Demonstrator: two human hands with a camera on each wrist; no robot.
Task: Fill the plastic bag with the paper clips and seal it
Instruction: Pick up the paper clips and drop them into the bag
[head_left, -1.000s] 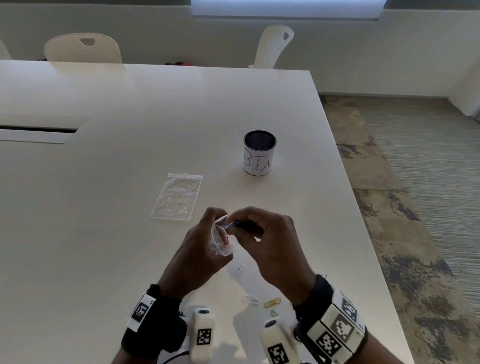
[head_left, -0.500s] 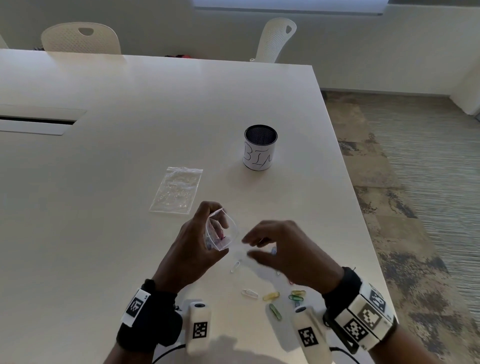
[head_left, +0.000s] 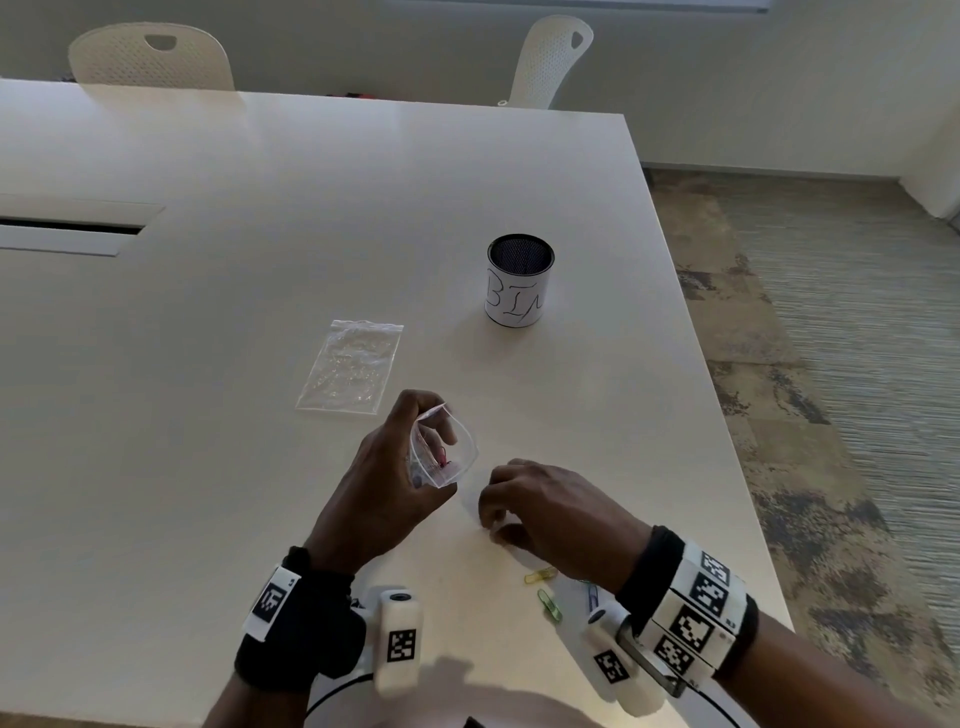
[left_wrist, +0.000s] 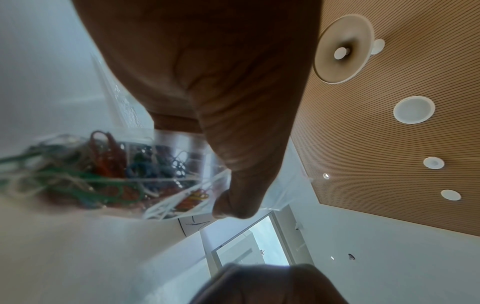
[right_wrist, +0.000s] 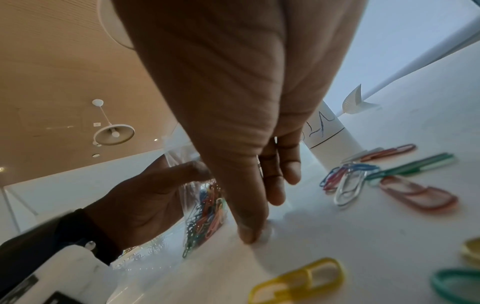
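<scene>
My left hand (head_left: 395, 478) holds a small clear plastic bag (head_left: 447, 452) just above the white table, pinching its rim so the mouth gapes to the right. Several coloured paper clips (left_wrist: 116, 170) lie inside it. My right hand (head_left: 493, 519) is down on the table beside the bag, fingers curled, the thumb tip (right_wrist: 249, 236) against a pale paper clip (right_wrist: 266, 233) that is blurred and partly hidden. Loose clips lie under the right wrist: a yellow clip (head_left: 540, 576), a green clip (head_left: 549, 605), and several more (right_wrist: 350, 181).
A mesh cup with a paper label reading BIN (head_left: 519, 286) stands beyond the hands. A second clear bag (head_left: 350, 366) lies flat to the left of it. The table's right edge (head_left: 727, 441) runs close by the right hand. Two white chairs stand at the far side.
My right hand left the bag's mouth, dropped to the table and closed onto a pale clip. My left hand has kept the bag open in nearly the same place.
</scene>
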